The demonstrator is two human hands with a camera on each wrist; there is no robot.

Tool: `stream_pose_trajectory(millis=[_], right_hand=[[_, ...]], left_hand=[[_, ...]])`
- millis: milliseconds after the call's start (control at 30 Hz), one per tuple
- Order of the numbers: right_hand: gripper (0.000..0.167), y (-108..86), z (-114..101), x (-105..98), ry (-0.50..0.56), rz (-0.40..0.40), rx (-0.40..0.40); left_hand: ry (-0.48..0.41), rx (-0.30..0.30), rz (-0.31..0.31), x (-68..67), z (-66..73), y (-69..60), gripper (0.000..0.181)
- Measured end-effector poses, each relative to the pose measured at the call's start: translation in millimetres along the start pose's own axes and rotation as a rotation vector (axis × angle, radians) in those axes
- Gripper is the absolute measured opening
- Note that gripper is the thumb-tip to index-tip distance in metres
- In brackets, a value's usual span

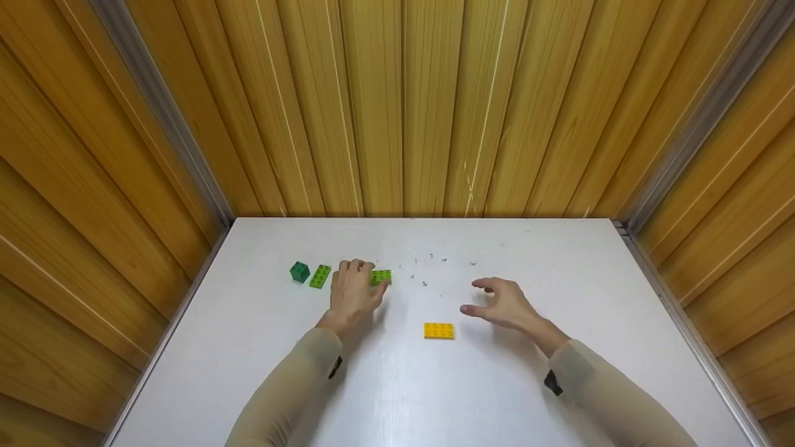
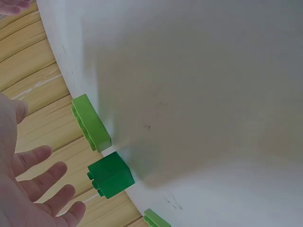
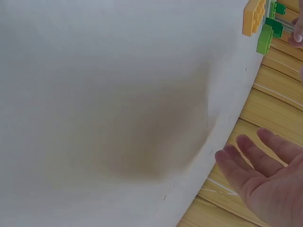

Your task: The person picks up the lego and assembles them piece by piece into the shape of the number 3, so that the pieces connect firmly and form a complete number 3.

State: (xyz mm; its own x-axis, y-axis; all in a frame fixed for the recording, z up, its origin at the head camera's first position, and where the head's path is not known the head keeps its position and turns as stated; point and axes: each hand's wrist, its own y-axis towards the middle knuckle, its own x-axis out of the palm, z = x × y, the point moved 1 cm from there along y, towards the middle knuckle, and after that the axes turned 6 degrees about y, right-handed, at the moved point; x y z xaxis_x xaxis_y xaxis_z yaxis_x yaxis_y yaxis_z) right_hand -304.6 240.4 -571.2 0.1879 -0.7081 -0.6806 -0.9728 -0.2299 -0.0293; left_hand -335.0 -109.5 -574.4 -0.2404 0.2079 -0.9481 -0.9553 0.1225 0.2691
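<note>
Fingers (image 1: pixel 356 266) loosely spread and grasping nothing, the left hand (image 1: pixel 353 295) hovers left of and beyond the yellow brick (image 1: pixel 438 331), by a dark green block (image 2: pixel 111 176) and a light green brick (image 1: pixel 381 277); I see the right hand (image 1: pixel 504 304), empty, thumb parted, nearer the yellow brick, off the right end of its side-to-side long axis.

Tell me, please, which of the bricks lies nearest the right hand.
The yellow brick is nearest the right hand. It is the only yellow one; the green bricks lie farther off, near the left hand.
</note>
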Motion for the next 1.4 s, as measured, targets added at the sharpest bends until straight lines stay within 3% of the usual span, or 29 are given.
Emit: stream_pose_trajectory(millis=[267,500,600,900,1200,1400], right_hand=[[0.066,-0.6,0,4,0.107,-0.019,-0.016],[0.058,-3.2,1,13,0.150,-0.038,-0.027],[0.055,-4.8,2,18,0.157,-0.052,-0.033],[0.054,-6.7,-1,30,0.207,-0.117,-0.118],[0.054,-4.1,-4,39,0.193,-0.137,-0.161],[0.057,-1.4,-3,44,0.129,-0.162,-0.220]], left_hand=[[-0.052,-0.074,-0.021,-3.7,-7.6,1.0,0.053],[-0.117,-0.067,0.074,-2.2,-19.4,-1.7,0.042],[-0.140,-0.093,0.086,0.6,-24.3,-0.9,0.040],[-0.179,-0.224,0.040,8.2,-34.6,2.0,0.044],[-0.323,-0.344,-0.002,19.2,-43.5,4.0,0.059],[-0.405,-0.378,-0.020,22.5,-47.9,6.3,0.062]])
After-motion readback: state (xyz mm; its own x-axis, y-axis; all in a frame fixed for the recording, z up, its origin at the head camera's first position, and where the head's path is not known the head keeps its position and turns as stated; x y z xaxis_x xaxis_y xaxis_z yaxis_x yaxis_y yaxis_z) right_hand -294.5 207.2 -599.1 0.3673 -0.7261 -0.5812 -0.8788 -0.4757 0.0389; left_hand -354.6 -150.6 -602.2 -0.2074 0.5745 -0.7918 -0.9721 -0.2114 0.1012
